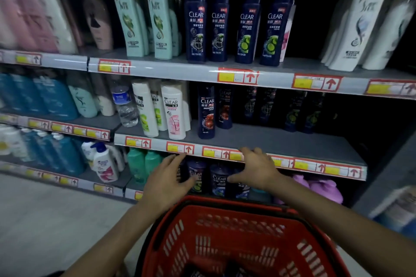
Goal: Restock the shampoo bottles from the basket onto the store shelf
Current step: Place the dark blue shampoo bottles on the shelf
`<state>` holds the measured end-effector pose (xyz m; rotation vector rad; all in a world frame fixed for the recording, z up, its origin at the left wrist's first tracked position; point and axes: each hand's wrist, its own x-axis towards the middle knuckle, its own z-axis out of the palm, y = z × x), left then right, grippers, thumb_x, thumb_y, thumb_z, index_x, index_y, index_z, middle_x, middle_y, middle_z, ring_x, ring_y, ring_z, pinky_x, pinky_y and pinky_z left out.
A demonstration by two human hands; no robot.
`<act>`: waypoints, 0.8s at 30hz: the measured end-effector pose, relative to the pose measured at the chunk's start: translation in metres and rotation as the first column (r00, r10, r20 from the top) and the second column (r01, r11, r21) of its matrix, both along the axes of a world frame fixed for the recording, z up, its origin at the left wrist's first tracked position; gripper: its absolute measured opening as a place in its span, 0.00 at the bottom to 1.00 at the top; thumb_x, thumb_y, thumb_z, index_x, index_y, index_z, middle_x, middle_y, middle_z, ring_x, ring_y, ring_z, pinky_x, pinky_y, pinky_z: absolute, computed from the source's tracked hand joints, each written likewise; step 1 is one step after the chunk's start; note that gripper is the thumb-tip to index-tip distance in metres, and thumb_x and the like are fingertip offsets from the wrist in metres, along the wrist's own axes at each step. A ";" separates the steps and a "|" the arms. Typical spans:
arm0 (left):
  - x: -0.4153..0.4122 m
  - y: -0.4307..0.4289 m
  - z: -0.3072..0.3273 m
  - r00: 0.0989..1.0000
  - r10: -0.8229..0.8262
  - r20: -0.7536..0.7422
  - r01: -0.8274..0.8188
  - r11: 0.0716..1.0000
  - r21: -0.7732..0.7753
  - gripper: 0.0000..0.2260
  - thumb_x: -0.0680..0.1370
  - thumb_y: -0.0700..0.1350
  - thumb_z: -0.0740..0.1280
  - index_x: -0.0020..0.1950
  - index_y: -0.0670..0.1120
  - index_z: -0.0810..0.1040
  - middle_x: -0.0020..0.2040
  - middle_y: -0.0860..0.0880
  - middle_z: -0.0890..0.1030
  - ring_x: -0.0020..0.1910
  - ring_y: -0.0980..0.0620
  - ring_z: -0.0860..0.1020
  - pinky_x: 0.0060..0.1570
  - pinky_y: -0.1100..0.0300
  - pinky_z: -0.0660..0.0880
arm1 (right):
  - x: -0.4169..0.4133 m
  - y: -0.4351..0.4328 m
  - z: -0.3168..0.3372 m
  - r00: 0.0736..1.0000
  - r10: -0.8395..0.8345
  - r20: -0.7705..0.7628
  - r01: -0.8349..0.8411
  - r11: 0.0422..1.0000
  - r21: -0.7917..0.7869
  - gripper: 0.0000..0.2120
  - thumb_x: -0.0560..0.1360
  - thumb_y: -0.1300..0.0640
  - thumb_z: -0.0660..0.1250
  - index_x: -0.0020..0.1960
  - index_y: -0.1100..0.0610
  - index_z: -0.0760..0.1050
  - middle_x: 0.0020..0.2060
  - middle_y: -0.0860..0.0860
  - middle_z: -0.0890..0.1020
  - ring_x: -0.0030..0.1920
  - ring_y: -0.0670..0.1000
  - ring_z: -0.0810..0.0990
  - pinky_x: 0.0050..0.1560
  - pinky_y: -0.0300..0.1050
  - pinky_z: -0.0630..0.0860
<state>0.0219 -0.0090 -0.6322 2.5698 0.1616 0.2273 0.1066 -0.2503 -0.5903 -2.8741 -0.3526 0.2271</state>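
A red plastic basket stands on the floor below me; dark shapes at its bottom edge are too cut off to identify. Both my hands hover above its far rim, in front of the shelf. My left hand is open with fingers spread, near dark Clear shampoo bottles on the low shelf. My right hand is open too, fingers touching the front edge of the middle shelf. That shelf holds dark Clear bottles and white Clear bottles. Neither hand holds anything.
The top shelf carries mint, navy and white bottles. A water bottle stands among the white ones. Teal bottles and purple packs sit on the low shelf. Grey floor lies to the left.
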 end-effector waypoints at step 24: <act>-0.058 -0.080 -0.125 0.881 -0.290 -0.374 0.403 0.874 0.270 0.37 0.74 0.71 0.58 0.81 0.58 0.60 0.75 0.52 0.68 0.74 0.46 0.69 0.74 0.48 0.67 | -0.155 -0.130 -0.171 0.785 0.361 -0.503 -0.336 0.931 0.143 0.41 0.71 0.40 0.74 0.79 0.43 0.60 0.72 0.46 0.65 0.73 0.48 0.67 0.73 0.43 0.66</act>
